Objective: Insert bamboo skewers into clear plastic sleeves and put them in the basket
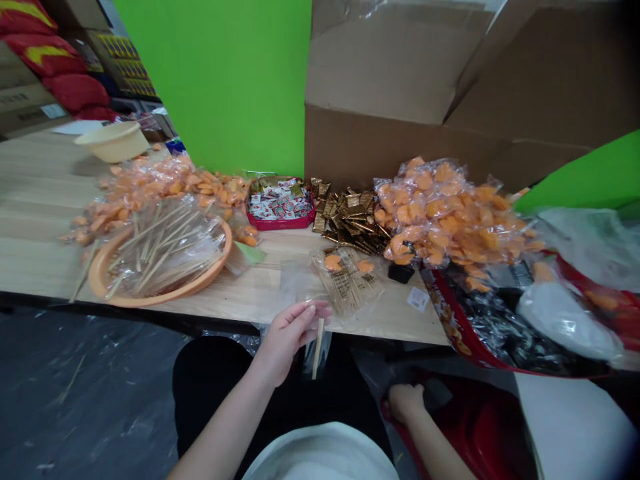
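My left hand (287,330) is in front of the table's edge, with thumb and fingers pinched on the top of a small clear plastic bag (325,350). A thin wooden stick (317,347) hangs inside that bag. Lower on the right, my right hand (405,402) is closed at the edge of a red plastic object (480,427) below the table. A dark flat piece (437,393) shows beside its fingers; whether the hand grips it is unclear. Just beyond my left hand lie several clear bags of sticks (345,287) with two orange pieces on them.
An orange basin (225,250) of bagged sticks stands left. A pink-red tray (280,225) holds small printed packets. Gold packets (353,217) lie beside bagged orange pieces (445,207). A red-rimmed container (450,327) with dark bags is right. Cardboard (380,147) and a green panel (235,87) stand behind.
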`<state>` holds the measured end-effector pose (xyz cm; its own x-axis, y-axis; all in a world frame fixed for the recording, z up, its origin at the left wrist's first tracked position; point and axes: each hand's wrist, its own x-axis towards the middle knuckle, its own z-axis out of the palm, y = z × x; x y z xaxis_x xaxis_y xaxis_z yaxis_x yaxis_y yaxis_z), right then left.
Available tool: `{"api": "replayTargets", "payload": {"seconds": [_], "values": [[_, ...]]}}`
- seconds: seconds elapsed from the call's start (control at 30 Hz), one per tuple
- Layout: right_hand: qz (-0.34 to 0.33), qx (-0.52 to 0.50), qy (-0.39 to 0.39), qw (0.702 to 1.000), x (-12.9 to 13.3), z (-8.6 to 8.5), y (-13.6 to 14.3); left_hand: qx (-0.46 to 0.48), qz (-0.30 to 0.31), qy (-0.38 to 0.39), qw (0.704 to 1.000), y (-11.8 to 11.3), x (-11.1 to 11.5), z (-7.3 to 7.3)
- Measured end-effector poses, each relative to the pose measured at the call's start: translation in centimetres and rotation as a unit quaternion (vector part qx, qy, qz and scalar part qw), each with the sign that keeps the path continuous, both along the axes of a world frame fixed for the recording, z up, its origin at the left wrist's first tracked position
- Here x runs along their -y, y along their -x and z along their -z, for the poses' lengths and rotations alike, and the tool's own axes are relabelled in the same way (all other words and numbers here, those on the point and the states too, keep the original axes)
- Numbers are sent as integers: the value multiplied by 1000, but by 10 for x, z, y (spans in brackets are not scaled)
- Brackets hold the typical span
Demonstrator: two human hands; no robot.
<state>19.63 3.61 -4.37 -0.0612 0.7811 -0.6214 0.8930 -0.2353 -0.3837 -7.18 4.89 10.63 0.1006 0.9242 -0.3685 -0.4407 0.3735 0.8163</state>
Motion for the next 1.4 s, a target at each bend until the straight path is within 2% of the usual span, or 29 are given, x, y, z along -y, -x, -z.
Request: {"api": "replayTargets", "payload": {"seconds": [0.1,0.23,0.37,0.47,0.6,0.77,0.9,0.97,1.03,1.07,1.13,1.2,1.3,1.4], "values": [[-7,54,-30,998,-2,8,-7,-11,13,-6,1000,-3,-1,-2],[-12,68,-66,995,-21,-2,-20,-5,21,-6,1000,-7,1,-2],[-16,1,-9,1000,-20,-3,-23,0,19,-3,1000,-7,3,-2],[-6,-40,34,999,-6,8,-18,8,10,6,1000,-7,4,-1],[33,-24,47,998,5,21,-18,13,17,6,1000,-7,5,-1],[42,-93,97,990,0,16,-20,10,24,5,1000,-11,3,0],[50,-158,56,985,-4,-4,-5,26,33,16,999,-14,3,0],[51,-184,15,982,-8,-24,9,34,41,27,998,-15,4,0],[49,-254,-23,966,-12,-49,28,46,48,35,997,-16,4,1],[50,-317,-42,946,-14,-63,39,52,51,36,997,-17,4,1],[64,-462,-76,881,-18,-90,60,55,50,39,996,-19,5,2],[87,-534,-89,836,-23,-110,80,46,42,35,997,-20,6,4],[114,-540,-109,827,-29,-124,99,27,45,5,999,-19,9,6],[88,-553,-138,817,-30,-124,102,-19,52,-29,998,-15,12,11]]}}
